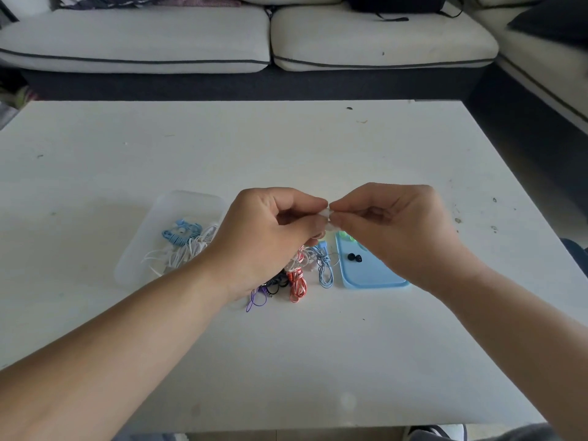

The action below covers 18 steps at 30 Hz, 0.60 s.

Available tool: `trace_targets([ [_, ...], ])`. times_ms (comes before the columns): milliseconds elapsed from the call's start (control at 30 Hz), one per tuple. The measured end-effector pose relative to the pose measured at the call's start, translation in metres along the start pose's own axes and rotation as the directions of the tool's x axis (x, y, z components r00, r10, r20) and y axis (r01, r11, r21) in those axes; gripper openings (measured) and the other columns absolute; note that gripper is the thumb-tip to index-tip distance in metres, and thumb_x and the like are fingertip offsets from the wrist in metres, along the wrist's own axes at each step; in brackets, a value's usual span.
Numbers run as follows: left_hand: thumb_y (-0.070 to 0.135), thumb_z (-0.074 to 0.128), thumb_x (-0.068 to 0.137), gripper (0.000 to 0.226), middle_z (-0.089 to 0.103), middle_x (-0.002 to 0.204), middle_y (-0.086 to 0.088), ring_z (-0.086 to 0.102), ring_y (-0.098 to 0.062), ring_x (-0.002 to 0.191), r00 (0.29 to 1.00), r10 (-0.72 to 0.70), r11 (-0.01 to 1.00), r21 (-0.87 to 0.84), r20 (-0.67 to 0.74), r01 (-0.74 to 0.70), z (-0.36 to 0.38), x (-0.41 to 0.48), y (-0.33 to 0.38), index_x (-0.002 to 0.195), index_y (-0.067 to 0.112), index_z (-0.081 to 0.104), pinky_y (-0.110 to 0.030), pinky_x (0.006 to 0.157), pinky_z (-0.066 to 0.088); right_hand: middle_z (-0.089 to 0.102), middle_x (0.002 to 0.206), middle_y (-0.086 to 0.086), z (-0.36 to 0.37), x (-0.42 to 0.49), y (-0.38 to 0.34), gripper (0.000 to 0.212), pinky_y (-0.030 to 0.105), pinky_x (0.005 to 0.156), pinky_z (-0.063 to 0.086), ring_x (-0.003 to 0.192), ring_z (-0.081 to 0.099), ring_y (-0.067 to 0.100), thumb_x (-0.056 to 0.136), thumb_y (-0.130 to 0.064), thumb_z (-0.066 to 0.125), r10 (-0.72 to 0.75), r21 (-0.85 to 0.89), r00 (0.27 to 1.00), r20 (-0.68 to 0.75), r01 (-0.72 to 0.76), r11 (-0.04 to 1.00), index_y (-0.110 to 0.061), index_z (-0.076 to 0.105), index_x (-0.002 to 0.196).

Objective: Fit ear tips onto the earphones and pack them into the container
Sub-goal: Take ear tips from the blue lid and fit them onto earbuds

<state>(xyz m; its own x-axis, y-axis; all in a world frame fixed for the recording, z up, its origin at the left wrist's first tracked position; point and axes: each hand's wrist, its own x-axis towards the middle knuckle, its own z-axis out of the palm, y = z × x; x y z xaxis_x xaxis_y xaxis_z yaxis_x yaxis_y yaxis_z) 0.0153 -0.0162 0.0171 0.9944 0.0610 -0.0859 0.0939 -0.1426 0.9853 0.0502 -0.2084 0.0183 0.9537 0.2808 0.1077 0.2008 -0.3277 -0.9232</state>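
Observation:
My left hand (270, 237) and my right hand (394, 230) meet above the table's middle, fingertips pinching a small white earbud with its ear tip (327, 214) between them. Which hand holds which part is too small to tell. A clear plastic container (165, 218) lies to the left with blue and white earphones (184, 243) coiled inside. Below my hands lie loose earphones: red-and-white (297, 281), light blue (325, 268), purple (256, 299) and black (276, 283). A light blue lid (372, 275) at the right holds two black ear tips (354, 257) and green ones (345, 236).
The white table (286, 148) has small marks near its right edge. A light sofa (254, 36) stands behind it, with another seat at the far right. A shoe (432, 432) shows below the table's near edge.

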Motion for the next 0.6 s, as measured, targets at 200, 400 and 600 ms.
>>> trace_targets([
  [200,0.002,0.077,0.089,0.021,0.081,0.089,-0.002,0.077,-0.026,0.088,1.000,-0.003,1.000,0.031,0.027,0.002,-0.003,0.001,-0.002,0.098,0.021,0.081,-0.036,0.088,0.062,0.078,0.082,-0.003,0.002,0.002,0.002,0.008,0.040,0.076,0.059,0.080,0.073,0.024,0.086,-0.013,0.081,-0.031,-0.049,0.998,0.045,0.034,0.998,-0.020,0.082,0.088],
  [400,0.002,0.075,0.089,0.019,0.081,0.091,-0.008,0.073,-0.017,0.080,0.994,-0.007,1.000,-0.023,0.107,0.009,-0.004,-0.001,0.005,0.096,0.019,0.081,-0.022,0.077,0.060,0.079,0.092,0.016,-0.008,0.005,0.003,0.012,0.034,0.080,0.061,0.082,0.075,0.031,0.091,0.003,0.070,0.139,0.269,0.970,0.201,-0.191,0.944,-0.002,0.078,0.098],
  [600,0.010,0.076,0.091,0.023,0.081,0.088,-0.001,0.077,-0.024,0.088,0.991,0.044,0.990,0.127,0.125,-0.060,-0.005,-0.002,0.005,0.092,0.033,0.080,-0.027,0.083,0.062,0.074,0.099,0.028,-0.007,0.006,0.008,0.017,0.037,0.081,0.061,0.084,0.071,0.033,0.084,-0.003,0.074,0.207,0.383,0.937,0.283,-0.308,0.871,0.004,0.075,0.099],
])
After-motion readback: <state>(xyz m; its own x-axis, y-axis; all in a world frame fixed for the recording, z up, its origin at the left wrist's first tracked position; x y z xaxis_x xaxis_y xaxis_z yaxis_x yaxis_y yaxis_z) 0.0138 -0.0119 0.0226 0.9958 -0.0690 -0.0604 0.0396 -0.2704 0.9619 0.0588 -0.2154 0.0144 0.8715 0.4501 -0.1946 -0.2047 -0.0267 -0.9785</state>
